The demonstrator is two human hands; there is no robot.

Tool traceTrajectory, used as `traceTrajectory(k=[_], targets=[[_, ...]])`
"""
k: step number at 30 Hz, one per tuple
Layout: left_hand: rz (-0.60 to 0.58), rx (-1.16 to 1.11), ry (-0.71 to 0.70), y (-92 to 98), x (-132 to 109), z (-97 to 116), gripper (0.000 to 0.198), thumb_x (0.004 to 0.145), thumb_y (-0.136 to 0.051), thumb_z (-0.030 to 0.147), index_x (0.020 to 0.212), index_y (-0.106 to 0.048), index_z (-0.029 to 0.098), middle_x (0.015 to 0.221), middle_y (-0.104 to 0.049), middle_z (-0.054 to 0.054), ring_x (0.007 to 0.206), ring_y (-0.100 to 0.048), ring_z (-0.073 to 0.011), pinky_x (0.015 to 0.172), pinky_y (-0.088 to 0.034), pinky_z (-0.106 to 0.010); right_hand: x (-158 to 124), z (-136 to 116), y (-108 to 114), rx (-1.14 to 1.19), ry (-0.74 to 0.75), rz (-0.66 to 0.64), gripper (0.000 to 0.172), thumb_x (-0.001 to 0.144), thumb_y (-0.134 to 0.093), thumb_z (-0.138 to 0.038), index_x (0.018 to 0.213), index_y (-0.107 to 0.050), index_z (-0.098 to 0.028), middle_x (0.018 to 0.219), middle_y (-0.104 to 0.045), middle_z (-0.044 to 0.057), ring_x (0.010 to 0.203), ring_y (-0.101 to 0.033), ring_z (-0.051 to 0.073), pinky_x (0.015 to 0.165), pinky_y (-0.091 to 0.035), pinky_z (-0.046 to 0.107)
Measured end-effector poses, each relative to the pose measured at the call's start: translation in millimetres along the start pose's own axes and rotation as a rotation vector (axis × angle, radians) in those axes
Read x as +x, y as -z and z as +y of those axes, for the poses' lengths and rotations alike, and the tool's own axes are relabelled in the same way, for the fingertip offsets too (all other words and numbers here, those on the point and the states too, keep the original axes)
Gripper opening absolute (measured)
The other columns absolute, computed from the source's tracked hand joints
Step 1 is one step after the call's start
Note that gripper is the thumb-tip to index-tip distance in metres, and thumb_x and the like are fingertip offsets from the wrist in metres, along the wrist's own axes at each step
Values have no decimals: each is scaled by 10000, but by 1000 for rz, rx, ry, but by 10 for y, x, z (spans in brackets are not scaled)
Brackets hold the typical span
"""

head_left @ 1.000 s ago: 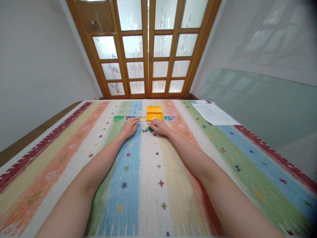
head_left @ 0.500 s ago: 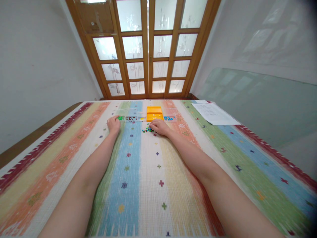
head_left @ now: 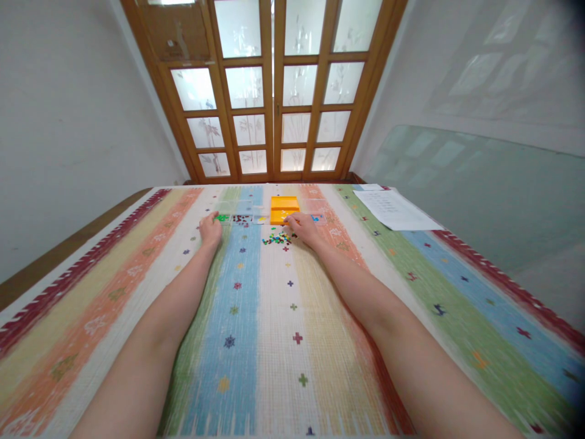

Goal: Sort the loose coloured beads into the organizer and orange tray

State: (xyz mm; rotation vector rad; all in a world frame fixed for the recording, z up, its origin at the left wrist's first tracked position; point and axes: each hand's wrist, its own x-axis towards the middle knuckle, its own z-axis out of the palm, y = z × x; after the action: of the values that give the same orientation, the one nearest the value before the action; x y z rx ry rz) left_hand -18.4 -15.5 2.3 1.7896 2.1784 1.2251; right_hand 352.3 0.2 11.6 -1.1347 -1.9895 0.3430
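Observation:
A small pile of tiny coloured pieces [head_left: 276,238] lies on the striped cloth in front of an orange tray [head_left: 284,208]. A row of clear small trays flanks it, holding green pieces [head_left: 222,217], dark red pieces [head_left: 241,218] and blue pieces [head_left: 316,217]. My left hand [head_left: 210,229] rests curled at the near edge of the green pieces' tray, fingers closed; what it holds is hidden. My right hand [head_left: 302,227] reaches to the orange tray's front right corner, fingertips pinched together over it.
A printed white sheet [head_left: 393,208] lies at the far right of the table. Wooden glazed doors [head_left: 274,91] stand behind the table's far edge. A glass pane [head_left: 479,189] leans along the right wall.
My left hand moved left from the middle of the tray row to the green pieces' tray. My right hand lifted off the pile and moved up right to the orange tray.

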Motion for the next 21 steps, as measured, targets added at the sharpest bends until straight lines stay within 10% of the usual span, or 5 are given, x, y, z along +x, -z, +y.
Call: traceTrajectory(k=[11,21], targets=[[-17,13,-205,-111,-136,217,408,922,-486,185,1244,-737,187,1300,-719,-105,1308,-565,-285,1210,-380,-462,51,381,223,1,-409,306,483,1011,-415,-405,958,-835,-172,980,-808,116,898,-721,275,806,-506,352],[-207,38,-468,-104,-327,551,357,948,-520,211,1205,-764,250,1256,-738,-61,1323,-531,-285,1217,-378,-473,51,426,234,-163,-338,344,448,1026,-402,-330,886,-801,-179,982,-785,121,943,-693,273,822,-493,354]])
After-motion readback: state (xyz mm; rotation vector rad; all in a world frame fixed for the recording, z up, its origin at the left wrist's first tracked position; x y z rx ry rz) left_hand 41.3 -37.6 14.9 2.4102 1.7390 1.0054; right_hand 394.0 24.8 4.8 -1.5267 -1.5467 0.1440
